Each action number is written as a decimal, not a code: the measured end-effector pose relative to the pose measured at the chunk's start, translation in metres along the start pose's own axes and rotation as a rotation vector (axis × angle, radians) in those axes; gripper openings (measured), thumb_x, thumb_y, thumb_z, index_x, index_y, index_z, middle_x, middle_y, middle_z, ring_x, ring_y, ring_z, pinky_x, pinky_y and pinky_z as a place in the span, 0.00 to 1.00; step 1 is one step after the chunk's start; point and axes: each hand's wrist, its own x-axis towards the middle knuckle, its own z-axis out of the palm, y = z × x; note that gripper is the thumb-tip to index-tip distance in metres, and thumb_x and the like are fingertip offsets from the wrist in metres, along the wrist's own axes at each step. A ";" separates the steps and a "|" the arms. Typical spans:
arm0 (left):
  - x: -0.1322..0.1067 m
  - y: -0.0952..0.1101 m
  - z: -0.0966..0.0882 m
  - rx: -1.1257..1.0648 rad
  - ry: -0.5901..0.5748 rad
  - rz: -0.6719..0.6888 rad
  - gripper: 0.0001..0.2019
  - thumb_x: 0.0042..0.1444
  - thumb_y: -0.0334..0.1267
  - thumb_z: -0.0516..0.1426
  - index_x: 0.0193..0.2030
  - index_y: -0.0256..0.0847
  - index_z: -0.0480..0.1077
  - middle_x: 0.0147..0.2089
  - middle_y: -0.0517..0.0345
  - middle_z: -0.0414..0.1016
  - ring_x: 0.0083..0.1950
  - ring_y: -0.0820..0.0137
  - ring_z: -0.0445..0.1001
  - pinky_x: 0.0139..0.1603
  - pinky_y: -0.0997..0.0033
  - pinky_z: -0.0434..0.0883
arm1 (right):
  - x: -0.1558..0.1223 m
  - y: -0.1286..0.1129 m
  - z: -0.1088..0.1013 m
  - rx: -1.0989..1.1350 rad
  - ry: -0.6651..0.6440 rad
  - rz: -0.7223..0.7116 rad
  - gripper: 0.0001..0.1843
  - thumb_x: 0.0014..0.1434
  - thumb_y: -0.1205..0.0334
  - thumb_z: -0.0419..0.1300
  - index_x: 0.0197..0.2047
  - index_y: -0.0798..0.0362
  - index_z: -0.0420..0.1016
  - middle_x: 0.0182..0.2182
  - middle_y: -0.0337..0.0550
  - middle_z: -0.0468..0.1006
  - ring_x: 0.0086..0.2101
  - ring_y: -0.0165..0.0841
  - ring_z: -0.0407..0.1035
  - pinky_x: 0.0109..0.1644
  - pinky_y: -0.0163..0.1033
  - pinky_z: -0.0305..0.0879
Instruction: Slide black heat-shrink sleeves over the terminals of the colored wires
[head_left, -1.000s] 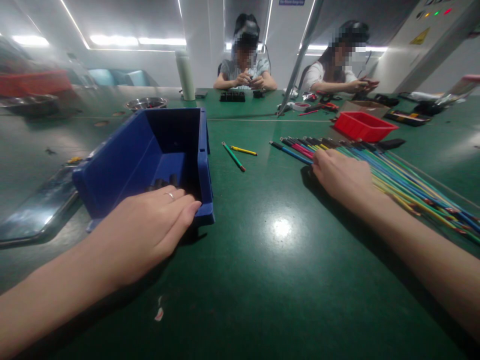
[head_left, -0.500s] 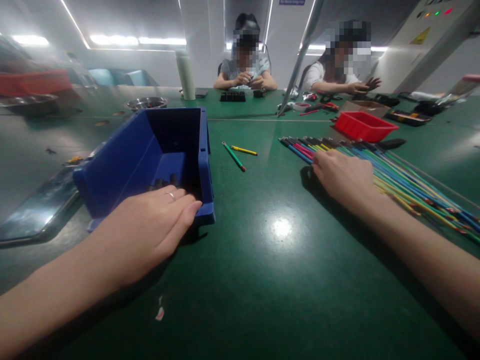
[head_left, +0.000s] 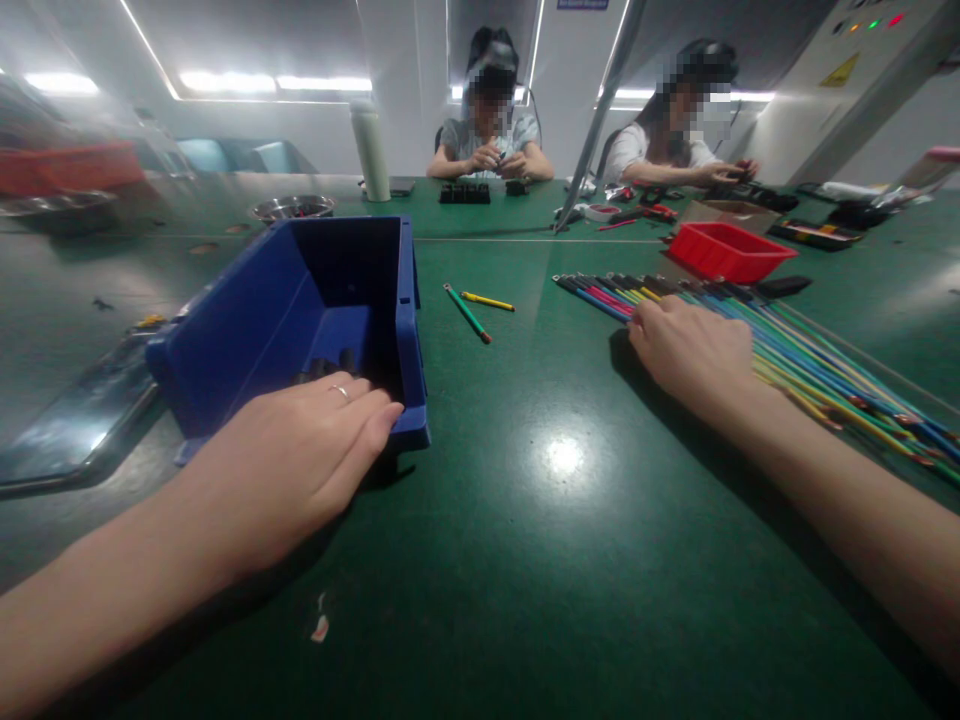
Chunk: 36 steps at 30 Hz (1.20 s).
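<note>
My left hand (head_left: 311, 455), with a ring on one finger, reaches over the low front of a blue bin (head_left: 225, 335). Its fingers bend down inside and their tips are hidden; the thumb lies alongside them. Just past the knuckles, small black cylindrical parts (head_left: 346, 360) lie in the bin. My right hand (head_left: 694, 345) rests on a row of coloured cables (head_left: 847, 365) with metal ends. Its fingers are curled down together over the row, by a blue cable (head_left: 606, 304); whatever they pinch is hidden. Between the hands lie a short green cable (head_left: 467, 314) and a short yellow cable (head_left: 489, 301).
Behind the cables stands a red tray (head_left: 727, 252). A phone-like glossy slab (head_left: 82, 420) lies left of the bin. Farther back are a metal bowl (head_left: 292, 207), a pale bottle (head_left: 370, 150) and a slanting pole (head_left: 600, 115). Two people (head_left: 491, 130) sit working across the table.
My right hand has shifted slightly right, and the ends of some cables have moved a little. My left hand stays put in the bin. The person at the right has brought their hands together.
</note>
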 end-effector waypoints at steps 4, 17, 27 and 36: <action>-0.001 0.000 -0.001 0.008 -0.008 -0.002 0.28 0.78 0.33 0.40 0.45 0.36 0.84 0.38 0.46 0.85 0.38 0.54 0.85 0.39 0.53 0.83 | -0.001 0.000 0.003 0.002 0.014 0.002 0.26 0.79 0.54 0.43 0.54 0.57 0.81 0.50 0.65 0.82 0.41 0.50 0.79 0.33 0.45 0.58; 0.001 0.000 0.000 -0.005 -0.026 -0.053 0.29 0.78 0.35 0.39 0.44 0.39 0.83 0.38 0.48 0.86 0.39 0.56 0.85 0.39 0.56 0.81 | -0.007 -0.007 0.001 -0.063 0.089 -0.105 0.29 0.79 0.52 0.43 0.52 0.62 0.82 0.52 0.72 0.78 0.52 0.59 0.74 0.46 0.53 0.67; 0.001 0.000 0.001 -0.013 -0.011 -0.029 0.31 0.78 0.36 0.38 0.43 0.38 0.84 0.36 0.46 0.85 0.37 0.52 0.84 0.37 0.51 0.82 | -0.015 -0.030 0.004 0.027 0.144 -0.235 0.27 0.78 0.53 0.45 0.52 0.58 0.83 0.55 0.67 0.79 0.55 0.58 0.70 0.56 0.59 0.68; -0.001 -0.002 0.002 -0.073 -0.042 -0.105 0.30 0.77 0.39 0.40 0.45 0.40 0.85 0.40 0.45 0.85 0.40 0.52 0.84 0.41 0.52 0.82 | -0.013 -0.043 0.012 0.336 0.088 -0.363 0.26 0.77 0.49 0.49 0.62 0.57 0.78 0.59 0.64 0.80 0.58 0.55 0.72 0.66 0.58 0.69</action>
